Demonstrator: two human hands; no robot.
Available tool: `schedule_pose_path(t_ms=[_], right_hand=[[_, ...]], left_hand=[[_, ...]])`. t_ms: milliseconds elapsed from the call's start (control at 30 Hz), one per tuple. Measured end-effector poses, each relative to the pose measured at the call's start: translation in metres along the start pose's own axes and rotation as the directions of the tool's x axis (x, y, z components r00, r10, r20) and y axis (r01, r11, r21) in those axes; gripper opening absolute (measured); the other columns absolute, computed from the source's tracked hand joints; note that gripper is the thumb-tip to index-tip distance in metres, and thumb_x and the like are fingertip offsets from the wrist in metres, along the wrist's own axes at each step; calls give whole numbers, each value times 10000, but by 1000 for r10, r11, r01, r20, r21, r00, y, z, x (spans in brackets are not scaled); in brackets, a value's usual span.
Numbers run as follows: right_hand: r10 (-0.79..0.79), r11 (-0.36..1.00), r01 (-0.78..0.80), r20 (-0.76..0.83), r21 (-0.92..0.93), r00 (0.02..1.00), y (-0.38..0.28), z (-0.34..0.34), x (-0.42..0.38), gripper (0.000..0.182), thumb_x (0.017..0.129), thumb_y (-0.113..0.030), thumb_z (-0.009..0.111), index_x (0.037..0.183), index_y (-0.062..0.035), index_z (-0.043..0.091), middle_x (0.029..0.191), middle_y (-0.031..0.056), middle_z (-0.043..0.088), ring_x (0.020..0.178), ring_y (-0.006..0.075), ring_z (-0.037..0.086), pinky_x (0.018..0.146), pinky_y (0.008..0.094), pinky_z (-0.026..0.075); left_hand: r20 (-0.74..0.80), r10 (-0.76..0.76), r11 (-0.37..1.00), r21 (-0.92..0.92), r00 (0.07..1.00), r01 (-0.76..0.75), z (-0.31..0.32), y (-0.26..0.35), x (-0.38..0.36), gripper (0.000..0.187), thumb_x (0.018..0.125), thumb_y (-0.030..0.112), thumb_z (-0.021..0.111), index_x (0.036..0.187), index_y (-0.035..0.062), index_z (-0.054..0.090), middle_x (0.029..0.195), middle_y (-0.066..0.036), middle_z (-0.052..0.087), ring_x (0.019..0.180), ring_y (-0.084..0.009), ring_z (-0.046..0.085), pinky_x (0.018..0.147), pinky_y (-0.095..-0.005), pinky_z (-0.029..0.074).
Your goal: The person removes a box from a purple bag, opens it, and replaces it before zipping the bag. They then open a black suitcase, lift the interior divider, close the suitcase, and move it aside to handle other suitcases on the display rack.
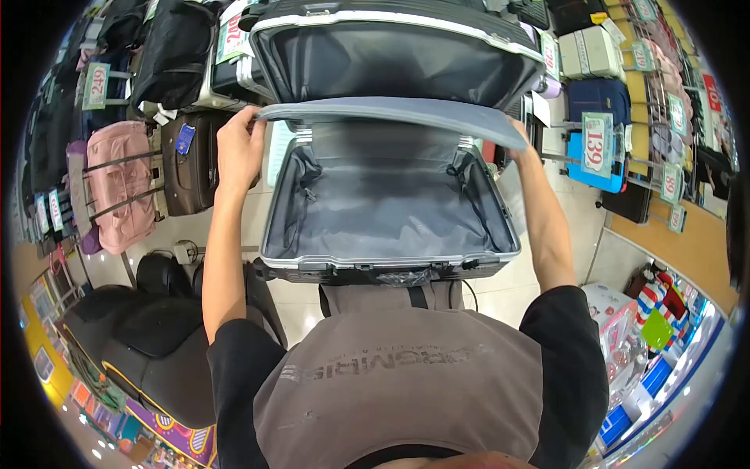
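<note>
An open hard-shell suitcase with a silver frame lies in front of me, its grey-lined base showing no contents. Its lid stands raised at the far side. Between lid and base is a flat grey divider panel. My left hand pinches the panel's left end, thumb and fingers closed on it. At the right end, my right hand holds the panel's edge, its fingers partly hidden behind it. Dark straps lie along the inner sides of the base.
Pink bag and brown suitcase stand on the left. A blue suitcase with a price tag is at the right. Black massage-type chair sits at lower left. Packaged goods fill the lower right.
</note>
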State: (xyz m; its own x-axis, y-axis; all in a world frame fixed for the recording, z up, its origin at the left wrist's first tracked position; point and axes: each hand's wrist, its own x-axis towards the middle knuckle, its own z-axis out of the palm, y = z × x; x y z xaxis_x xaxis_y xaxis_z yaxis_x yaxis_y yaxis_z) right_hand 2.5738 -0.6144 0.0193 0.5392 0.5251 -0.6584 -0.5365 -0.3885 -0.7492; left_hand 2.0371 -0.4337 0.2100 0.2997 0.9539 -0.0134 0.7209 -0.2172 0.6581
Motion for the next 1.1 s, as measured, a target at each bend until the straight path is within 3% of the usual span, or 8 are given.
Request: schedule_pose_path(t_ms=[33,200,433,567,833,900,1000,1100], right_hand=[[60,988,-88,218,123,974,27,-44,40,199,955,-168,651,1001,0,747,796,76,695,654,168,647,567,350,513],[-61,990,36,-184,-138,981,22,-17,24,200,938,-164,640,792,-42,702,658,49,601,557,143,549,454,300,374],[-199,926,208,63,-316,978,-28,-2,-1,352,1020,-220,557,681,-132,523,635,-34,463,575,102,443,542,276,379],[-202,974,212,129,-74,971,-14,-9,18,338,1010,-213,580,696,-87,584,639,-17,522,535,101,452,515,285,361],[-45,994,39,-57,-106,997,10,7,20,314,1016,-231,587,748,-67,579,629,8,514,572,156,589,512,317,494],[-50,999,50,-41,-19,998,-2,12,16,301,1020,-226,569,768,-60,573,635,19,529,575,165,600,525,338,527],[-101,995,101,26,-8,995,-2,3,12,280,1023,-206,533,800,-40,564,698,64,597,587,195,637,541,353,570],[-112,992,114,36,-52,993,-18,3,-1,274,1030,-196,511,812,-39,564,720,85,624,652,229,702,536,340,578]], left_hand=[[-30,13,1000,24,999,-12,3,0,3,151,956,106,622,1026,-14,682,791,-194,669,693,-303,653,669,-382,495],[-96,60,992,118,994,-49,16,11,16,167,991,151,584,1028,6,657,773,-206,664,724,-378,669,662,-440,491],[-99,5,997,71,995,2,20,13,43,184,1002,160,569,1060,10,657,821,-197,708,764,-351,704,711,-414,519],[-30,-18,966,258,999,25,12,18,58,209,1005,186,573,1035,-5,650,820,-210,691,771,-377,682,717,-419,509],[-55,89,830,557,995,-44,57,-4,108,320,908,264,603,985,-41,658,911,-267,690,896,-451,668,792,-516,514],[42,228,634,752,973,-181,66,38,101,353,771,99,655,1108,-3,672,999,-205,701,947,-415,675,843,-511,539],[348,641,622,285,684,-729,138,121,75,673,695,-44,648,1352,90,587,1283,-204,611,1264,-371,547,1087,-491,432],[580,677,345,294,453,-891,222,161,30,790,750,68,710,1490,201,468,1452,-179,504,1354,-364,481,1146,-475,376]])
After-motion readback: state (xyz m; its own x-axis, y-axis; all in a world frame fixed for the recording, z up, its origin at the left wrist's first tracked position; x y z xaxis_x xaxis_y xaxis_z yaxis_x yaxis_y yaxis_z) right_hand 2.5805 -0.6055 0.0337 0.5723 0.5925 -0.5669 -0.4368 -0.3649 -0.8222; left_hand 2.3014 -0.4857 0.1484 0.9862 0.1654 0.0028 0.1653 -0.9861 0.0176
